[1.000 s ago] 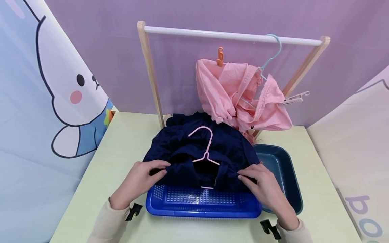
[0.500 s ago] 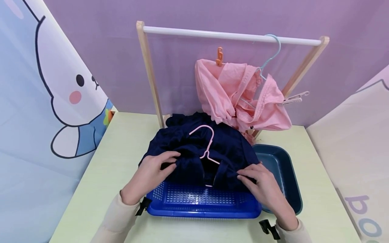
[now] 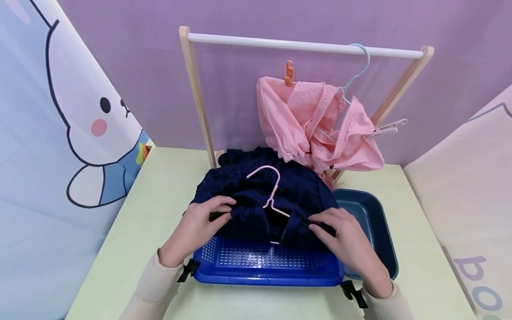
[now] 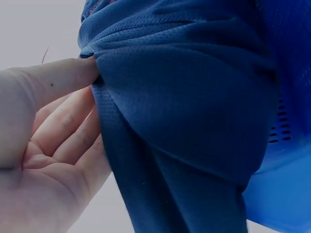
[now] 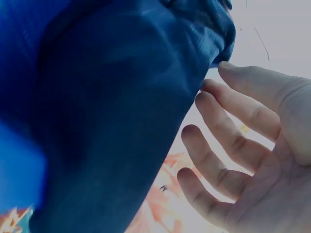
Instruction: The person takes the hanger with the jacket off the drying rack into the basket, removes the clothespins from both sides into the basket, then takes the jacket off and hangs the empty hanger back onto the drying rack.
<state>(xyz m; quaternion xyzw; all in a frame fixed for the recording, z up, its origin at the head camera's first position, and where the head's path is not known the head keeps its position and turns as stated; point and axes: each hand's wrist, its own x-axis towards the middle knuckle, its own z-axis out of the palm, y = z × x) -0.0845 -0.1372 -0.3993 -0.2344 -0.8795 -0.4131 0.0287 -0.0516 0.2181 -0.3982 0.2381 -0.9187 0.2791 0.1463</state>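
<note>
Pale tabletop (image 3: 168, 178); navy garment (image 3: 250, 193) between left fingers (image 3: 218, 203)

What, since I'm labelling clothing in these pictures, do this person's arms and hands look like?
The left sleeve and right sleeve are long, plain and pale cream. A small black fitting shows beside the left one, another beside the right. The left hand and right hand are bare, with no gloves or rings visible.

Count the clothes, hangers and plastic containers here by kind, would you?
Garments: 2 (navy fabric garment, pink zippered fabric garment)
Hangers: 2 (thin pale pink hanger, thin light blue hanger)
Plastic containers: 2 (blue rectangular perforated basket, dark teal rectangular tub)
Total: 6
</note>
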